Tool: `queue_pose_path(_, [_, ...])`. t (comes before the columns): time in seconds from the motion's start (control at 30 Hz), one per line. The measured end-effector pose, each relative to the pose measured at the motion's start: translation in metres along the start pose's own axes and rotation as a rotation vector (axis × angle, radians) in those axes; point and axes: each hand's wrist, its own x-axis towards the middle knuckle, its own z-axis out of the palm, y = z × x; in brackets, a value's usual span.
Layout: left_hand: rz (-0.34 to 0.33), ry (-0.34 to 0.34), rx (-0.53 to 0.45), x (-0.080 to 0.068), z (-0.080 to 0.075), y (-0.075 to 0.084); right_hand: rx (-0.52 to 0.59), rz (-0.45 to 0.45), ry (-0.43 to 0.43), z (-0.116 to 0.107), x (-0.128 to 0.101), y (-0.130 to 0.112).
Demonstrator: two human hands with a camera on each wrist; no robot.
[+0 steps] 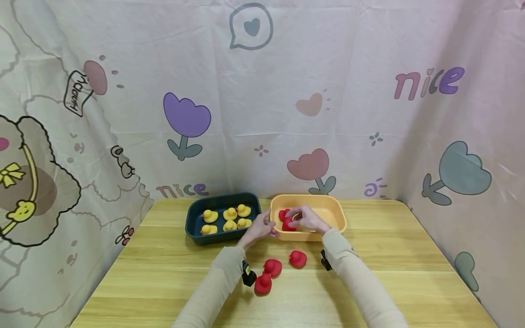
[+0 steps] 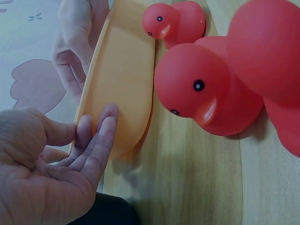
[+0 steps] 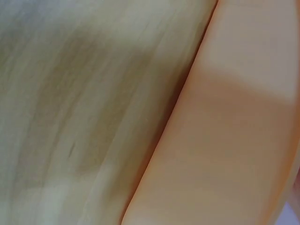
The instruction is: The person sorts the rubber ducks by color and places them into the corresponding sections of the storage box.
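Observation:
My left hand grips the near-left corner of an orange-yellow bin. In the left wrist view its thumb lies at the rim and its fingers rest on the outer wall. Reaching over the front wall, my right hand pinches a red rubber duck low inside the bin. Another red duck sits right behind it. On the table before the bin are three red ducks, one nearest the bin, one farther left and one closest to me.
Left of the orange bin stands a dark blue bin holding several yellow ducks. The wooden table extends to both sides, with a printed cloth hanging behind it. Black wrist cameras hang under both sleeves.

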Motion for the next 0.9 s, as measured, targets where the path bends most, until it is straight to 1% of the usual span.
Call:
queue_pose_path(0.1, [0.003,0.004,0.005,-0.002,0.001,0.002,-0.003,-0.002,0.004,0.001,0.0,-0.001])
queue_pose_path(0.17, [0.006,0.001,0.001,-0.002,0.001,0.002,-0.012,0.017,0.007,0.002,0.002,-0.002])
queue_pose_path(0.2, [0.007,-0.001,-0.001,-0.001,0.001,0.001,-0.018,0.033,0.01,0.002,0.002,-0.003])
queue_pose_path(0.23, [0.009,-0.004,-0.004,-0.001,0.001,0.001,-0.024,0.072,0.01,0.003,0.003,-0.006])
queue_pose_path(0.27, [0.01,-0.006,-0.006,-0.001,0.001,0.001,-0.04,0.071,0.008,0.003,0.003,-0.006])
queue_pose_path(0.3, [0.013,-0.006,-0.007,0.002,0.001,-0.002,-0.055,0.071,0.009,0.003,0.004,-0.006])
queue_pose_path(0.37, [0.011,-0.006,-0.01,0.003,0.001,-0.002,-0.078,0.077,0.015,0.002,0.004,-0.006])
queue_pose_path(0.5, [0.009,-0.006,-0.014,0.003,0.002,-0.002,-0.087,0.09,0.048,-0.002,0.003,-0.008])
queue_pose_path(0.6, [0.009,-0.004,-0.01,0.003,0.002,-0.002,-0.078,0.061,0.074,-0.006,0.002,-0.012])
queue_pose_path(0.73, [0.009,0.0,-0.013,0.001,0.001,0.0,-0.079,0.005,0.078,-0.007,-0.003,-0.017])
queue_pose_path(0.8, [0.007,0.001,-0.015,0.001,0.001,-0.001,-0.083,-0.012,0.079,-0.007,-0.008,-0.022])
queue_pose_path(0.9, [0.007,0.0,-0.017,0.001,0.001,-0.001,-0.059,-0.028,0.09,-0.007,-0.02,-0.035])
